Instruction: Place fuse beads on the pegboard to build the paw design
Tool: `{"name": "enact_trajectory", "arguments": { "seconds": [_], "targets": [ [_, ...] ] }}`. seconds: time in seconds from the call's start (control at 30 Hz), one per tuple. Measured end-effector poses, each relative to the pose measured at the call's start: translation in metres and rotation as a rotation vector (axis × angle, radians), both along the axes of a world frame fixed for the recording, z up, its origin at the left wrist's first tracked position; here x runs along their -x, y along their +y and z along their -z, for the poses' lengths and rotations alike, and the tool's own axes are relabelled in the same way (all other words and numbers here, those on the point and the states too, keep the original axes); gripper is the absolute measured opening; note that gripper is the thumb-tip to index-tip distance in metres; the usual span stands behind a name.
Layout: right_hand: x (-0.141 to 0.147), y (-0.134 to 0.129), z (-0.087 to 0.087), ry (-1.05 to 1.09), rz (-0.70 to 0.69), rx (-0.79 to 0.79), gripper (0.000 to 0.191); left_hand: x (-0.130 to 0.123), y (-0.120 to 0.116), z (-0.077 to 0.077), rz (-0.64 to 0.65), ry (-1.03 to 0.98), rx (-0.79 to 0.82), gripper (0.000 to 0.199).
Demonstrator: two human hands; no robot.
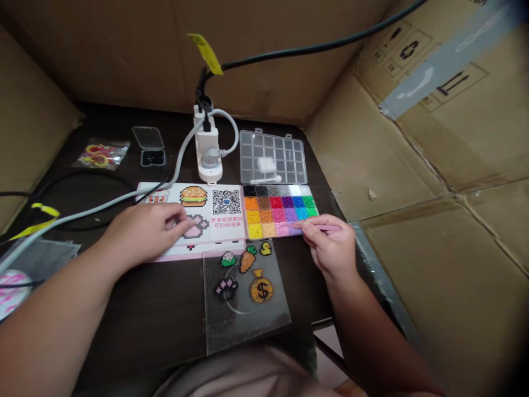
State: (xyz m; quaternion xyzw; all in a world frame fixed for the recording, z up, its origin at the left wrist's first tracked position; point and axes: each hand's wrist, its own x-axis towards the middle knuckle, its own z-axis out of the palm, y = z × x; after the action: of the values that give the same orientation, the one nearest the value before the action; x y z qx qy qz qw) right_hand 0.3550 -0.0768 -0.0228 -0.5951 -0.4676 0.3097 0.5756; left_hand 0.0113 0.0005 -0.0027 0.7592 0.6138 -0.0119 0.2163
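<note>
**Desk:** What does the frame show at the bench?

**Caption:** Two bare hands at work over a dark tabletop (pixel 124 309), walled in by cardboard sheets (pixel 430 149); the right hand (pixel 328 245) pinches slim pink tweezers (pixel 319 227) between thumb and fingers, a firm grasp, the tips reaching over the lower pink and lilac compartments of a multicoloured bead tray (pixel 281 212); whether they have a bead, the view cannot tell

**Desk:** And the other hand?

**Caption:** The left hand (pixel 142 231) lies relaxed and empty on a printed pattern card (pixel 215 212), its fingertips (pixel 182 216) just beside a pink flower design (pixel 196 226); a burger design (pixel 193 196) and QR code (pixel 226 202) sit higher on the card

**Desk:** Where is the beadwork?

**Caption:** On a clear square pegboard (pixel 243 325), just below the card, between the forearms; a carrot (pixel 248 259), a yellow duck (pixel 266 248), a dollar money bag (pixel 261 285) and a dark flower (pixel 226 288) stand finished in beads; beyond the tray lies its clear compartment lid (pixel 273 157), beside a white power strip (pixel 205 149)
</note>
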Motion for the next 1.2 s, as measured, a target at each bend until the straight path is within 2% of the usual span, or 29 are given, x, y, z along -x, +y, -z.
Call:
{"name": "enact_trajectory", "arguments": {
  "seconds": [0.1, 0.2, 0.27, 0.33, 0.43, 0.63, 0.87, 1.2],
  "targets": [
    [0.013, -0.012, -0.007, -0.009, -0.105, -0.054, 0.023, -0.002, -0.001, -0.004, 0.014, 0.017, -0.029, 0.04],
    [0.031, -0.028, -0.021, -0.053, -0.294, -0.1, 0.01, -0.003, -0.003, -0.007, 0.02, 0.024, -0.029, 0.038],
    [0.044, -0.038, -0.028, -0.083, -0.38, -0.109, 0.01, -0.004, -0.004, -0.008, 0.016, 0.028, -0.026, 0.038],
    [0.055, -0.044, -0.029, -0.115, -0.431, -0.105, 0.012, -0.004, -0.005, -0.008, 0.02, 0.036, -0.04, 0.04],
    [0.063, -0.046, -0.022, -0.15, -0.486, -0.103, 0.012, -0.004, -0.005, -0.006, 0.019, 0.039, -0.057, 0.041],
    [0.062, -0.046, -0.009, -0.16, -0.507, -0.074, 0.012, -0.004, -0.006, -0.006, 0.025, 0.035, -0.055, 0.042],
    [0.063, -0.047, -0.009, -0.156, -0.524, 0.007, 0.022, -0.002, -0.004, -0.004, 0.035, 0.055, -0.054, 0.045],
    [0.062, -0.045, -0.008, -0.164, -0.509, 0.035, 0.02, -0.003, -0.003, -0.004, 0.03, 0.041, -0.034, 0.047]
  ]
}}
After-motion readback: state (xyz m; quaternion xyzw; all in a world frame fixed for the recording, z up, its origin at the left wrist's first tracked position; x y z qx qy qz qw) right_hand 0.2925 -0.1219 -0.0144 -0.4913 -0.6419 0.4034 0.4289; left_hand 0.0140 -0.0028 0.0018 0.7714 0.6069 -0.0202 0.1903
